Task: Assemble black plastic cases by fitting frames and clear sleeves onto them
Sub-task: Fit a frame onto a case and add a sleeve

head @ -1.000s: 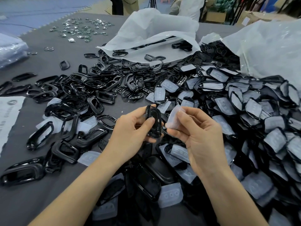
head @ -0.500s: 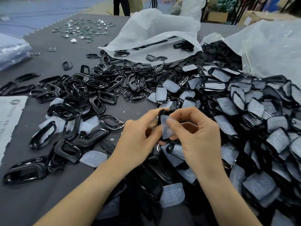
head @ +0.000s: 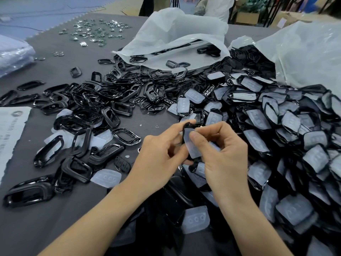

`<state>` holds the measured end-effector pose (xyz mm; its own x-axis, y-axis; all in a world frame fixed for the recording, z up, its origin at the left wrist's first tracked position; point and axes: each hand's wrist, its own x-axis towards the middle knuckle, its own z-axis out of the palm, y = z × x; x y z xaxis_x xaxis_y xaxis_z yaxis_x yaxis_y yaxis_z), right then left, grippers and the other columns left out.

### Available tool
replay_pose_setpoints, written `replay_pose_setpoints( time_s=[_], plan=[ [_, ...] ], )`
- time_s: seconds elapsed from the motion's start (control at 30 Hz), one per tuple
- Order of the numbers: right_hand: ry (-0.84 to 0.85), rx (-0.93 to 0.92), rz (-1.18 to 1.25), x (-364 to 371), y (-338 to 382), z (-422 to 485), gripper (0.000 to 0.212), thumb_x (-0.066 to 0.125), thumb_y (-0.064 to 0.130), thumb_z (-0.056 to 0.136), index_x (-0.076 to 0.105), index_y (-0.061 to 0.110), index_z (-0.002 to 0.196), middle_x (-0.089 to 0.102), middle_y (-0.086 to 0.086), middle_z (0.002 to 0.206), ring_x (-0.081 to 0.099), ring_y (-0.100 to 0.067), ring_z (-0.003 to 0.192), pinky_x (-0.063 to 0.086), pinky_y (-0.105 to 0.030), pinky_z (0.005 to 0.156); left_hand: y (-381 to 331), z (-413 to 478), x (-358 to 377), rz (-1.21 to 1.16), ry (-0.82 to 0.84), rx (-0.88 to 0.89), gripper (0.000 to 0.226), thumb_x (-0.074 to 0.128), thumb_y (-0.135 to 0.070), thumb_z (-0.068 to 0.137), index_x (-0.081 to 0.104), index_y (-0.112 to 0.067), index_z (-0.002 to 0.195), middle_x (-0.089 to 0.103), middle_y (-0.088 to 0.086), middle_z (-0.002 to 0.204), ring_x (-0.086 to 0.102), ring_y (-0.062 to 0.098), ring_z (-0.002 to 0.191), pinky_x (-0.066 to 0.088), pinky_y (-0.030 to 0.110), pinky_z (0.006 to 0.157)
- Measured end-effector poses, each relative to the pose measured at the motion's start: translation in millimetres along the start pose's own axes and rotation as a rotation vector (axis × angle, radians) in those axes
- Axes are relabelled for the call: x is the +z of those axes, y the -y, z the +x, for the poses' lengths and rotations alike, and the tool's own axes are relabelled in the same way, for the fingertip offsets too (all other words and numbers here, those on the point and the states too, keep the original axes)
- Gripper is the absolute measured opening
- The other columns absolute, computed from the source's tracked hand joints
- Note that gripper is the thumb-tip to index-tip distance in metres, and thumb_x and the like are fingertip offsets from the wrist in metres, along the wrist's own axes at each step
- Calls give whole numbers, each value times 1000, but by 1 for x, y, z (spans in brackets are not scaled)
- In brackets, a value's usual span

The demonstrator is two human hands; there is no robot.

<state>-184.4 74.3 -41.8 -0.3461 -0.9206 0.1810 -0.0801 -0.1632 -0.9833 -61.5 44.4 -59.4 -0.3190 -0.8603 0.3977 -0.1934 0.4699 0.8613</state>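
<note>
Two white plastic bags lie open on the grey counter (head: 46, 218). The bag at the far edge (head: 175, 34) holds a few black frames in its mouth, with more spilling toward the loose frames (head: 88, 108) spread over the left half. The bag at the far right corner (head: 304, 58) spills dark parts onto a heap of sleeved cases (head: 286, 126) running along the right edge. Over the middle of the counter, toward the near edge, the left hand (head: 160, 156) pinches a black case (head: 186, 125) between thumb and fingers. The right hand (head: 225, 154), fingers curled, has its thumb pressing a clear sleeve (head: 192, 150) against that case. Most of the case is hidden behind the sleeve and the fingers, so how far the sleeve is seated cannot be told. The small shiny parts (head: 96, 32) at the far left corner are too small to identify.
</note>
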Motion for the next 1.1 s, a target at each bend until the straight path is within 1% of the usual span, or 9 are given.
replay_pose_setpoints(
  time_s=[0.1,0.23,0.4,0.5,0.6,0.77,0.83,0.93,1.1],
  plan=[
    [8,57,76,0,2,-2,11,72,8,82,64,11,75,61,-18,91,61,-28,83,57,-35,47,-1,0,0,-15,24,-10,46,60,-4,87,55,-29,125,72,-4,78,65,23,56,54,11,64],
    [0,69,107,0,2,-1,13,72,7,81,64,12,73,64,-18,86,61,-30,81,54,-28,46,-2,0,-3,45,27,-3,43,59,-12,87,56,-28,126,68,9,70,56,17,48,50,8,59],
    [-4,97,105,0,-2,1,20,73,10,81,66,21,67,65,-7,72,59,-38,78,55,-57,71,-5,-1,-2,154,26,20,41,60,-22,88,57,-21,129,66,1,64,47,-1,45,37,2,52],
    [11,142,144,-1,-2,2,19,74,10,80,68,22,66,63,0,65,55,-19,67,57,-48,64,-8,-2,0,165,22,3,41,59,-22,88,57,-21,129,68,-3,66,58,2,48,46,13,50],
    [9,160,166,-1,-4,3,22,73,9,80,68,22,63,59,8,59,52,-8,60,54,-39,59,-8,-3,1,200,30,7,42,61,-15,89,56,-18,131,66,-9,64,54,-5,48,39,5,52],
    [101,252,311,-2,-2,4,17,73,18,70,60,7,72,59,-8,60,56,-20,54,50,-29,45,-9,-4,0,212,20,33,44,60,-10,89,55,-15,132,66,-10,66,59,-3,53,50,17,54],
    [131,279,334,-4,0,5,25,74,23,65,56,9,76,58,-4,64,55,-14,53,49,-26,44,-10,-5,1,198,10,58,43,61,-4,89,56,-12,131,63,-10,64,53,-9,49,43,6,53],
    [163,303,308,-6,1,7,34,76,34,56,63,16,82,65,-6,82,62,-16,68,50,-25,45,-11,-5,1,66,2,25,43,58,-1,92,55,-14,132,67,16,73,49,8,46,49,7,59],
    [185,284,294,-4,0,6,15,68,29,70,72,18,80,69,-7,78,65,-22,71,53,-28,49,-16,-6,2,-257,85,-116,47,50,0,89,54,-26,128,71,15,90,66,10,76,58,24,74]
  ],
)
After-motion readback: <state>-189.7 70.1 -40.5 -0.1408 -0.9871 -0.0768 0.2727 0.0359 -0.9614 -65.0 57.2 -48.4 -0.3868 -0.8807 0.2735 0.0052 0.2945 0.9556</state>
